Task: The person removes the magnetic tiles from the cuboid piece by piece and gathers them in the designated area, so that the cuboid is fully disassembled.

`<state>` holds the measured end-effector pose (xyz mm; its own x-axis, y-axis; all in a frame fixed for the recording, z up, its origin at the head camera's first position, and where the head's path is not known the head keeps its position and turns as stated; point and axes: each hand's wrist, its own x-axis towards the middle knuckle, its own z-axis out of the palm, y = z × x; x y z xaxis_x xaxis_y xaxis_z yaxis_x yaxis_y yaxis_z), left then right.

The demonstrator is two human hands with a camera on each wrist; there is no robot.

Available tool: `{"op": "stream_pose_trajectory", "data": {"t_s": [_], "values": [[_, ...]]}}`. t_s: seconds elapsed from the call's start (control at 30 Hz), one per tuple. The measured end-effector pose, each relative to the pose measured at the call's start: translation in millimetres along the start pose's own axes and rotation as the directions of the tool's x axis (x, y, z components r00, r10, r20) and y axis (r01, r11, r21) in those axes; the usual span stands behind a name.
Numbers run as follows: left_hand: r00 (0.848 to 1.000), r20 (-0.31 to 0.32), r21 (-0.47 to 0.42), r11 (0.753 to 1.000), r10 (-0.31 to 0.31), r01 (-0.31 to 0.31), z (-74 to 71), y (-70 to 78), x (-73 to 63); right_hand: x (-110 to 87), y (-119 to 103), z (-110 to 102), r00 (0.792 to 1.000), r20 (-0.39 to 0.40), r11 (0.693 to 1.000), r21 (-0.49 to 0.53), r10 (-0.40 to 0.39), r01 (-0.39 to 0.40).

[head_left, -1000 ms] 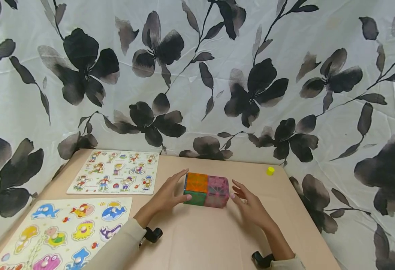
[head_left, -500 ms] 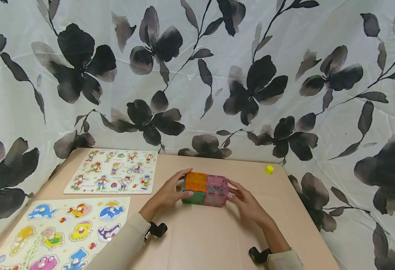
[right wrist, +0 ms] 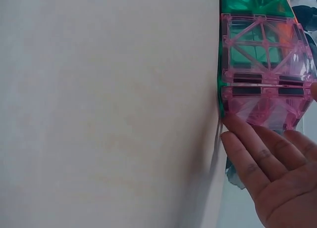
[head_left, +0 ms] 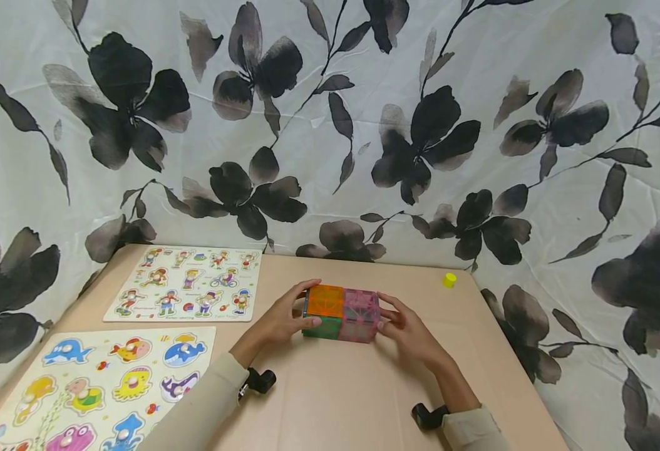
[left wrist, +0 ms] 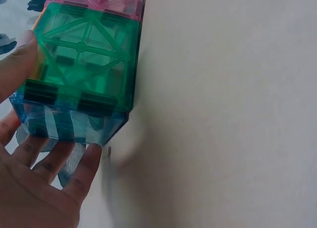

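Note:
A box of see-through magnetic tiles stands on the table, with orange and pink tiles on top and green and pink ones in front. My left hand holds its left end, thumb at the front corner and index finger at the back. In the left wrist view, the other fingertips touch the blue end tile below the green tile. At the opposite end, my right hand grips the box with thumb and fingers. The right wrist view shows its fingertips against the pink end tile.
A puzzle board with figures of children lies at the back left. Nearer is a sea-animal puzzle board, partly covered by my left sleeve. A small yellow cylinder stands near the back right corner. Floral cloth hangs behind the table.
My right hand has moved left from beside the box onto its right end. My left index finger has come in closer along the back corner. The view has shifted slightly.

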<state>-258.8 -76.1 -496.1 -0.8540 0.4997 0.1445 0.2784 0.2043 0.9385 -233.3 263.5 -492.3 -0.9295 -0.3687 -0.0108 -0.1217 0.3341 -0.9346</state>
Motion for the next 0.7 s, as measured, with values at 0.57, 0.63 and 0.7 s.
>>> {"op": "stream_pose_trajectory", "data": {"t_s": [0.57, 0.63, 0.7], "values": [[1.000, 0.003, 0.032, 0.999, -0.022, 0.022, -0.4, 5.4, -0.8, -7.8, 2.5, -7.6, 0.992, -0.125, 1.000, 0.022, 0.023, -0.020], [1.000, 0.000, 0.039, 0.999, -0.026, 0.026, -0.5, 4.6, -0.9, -9.7, 2.5, -9.0, 0.991, -0.136, 1.000, 0.001, 0.017, -0.017], [0.999, -0.003, 0.041, 0.999, -0.033, 0.033, -0.7, 4.0, -0.9, -10.9, 2.1, -9.6, 0.989, -0.147, 1.000, -0.008, 0.016, -0.017]]}}
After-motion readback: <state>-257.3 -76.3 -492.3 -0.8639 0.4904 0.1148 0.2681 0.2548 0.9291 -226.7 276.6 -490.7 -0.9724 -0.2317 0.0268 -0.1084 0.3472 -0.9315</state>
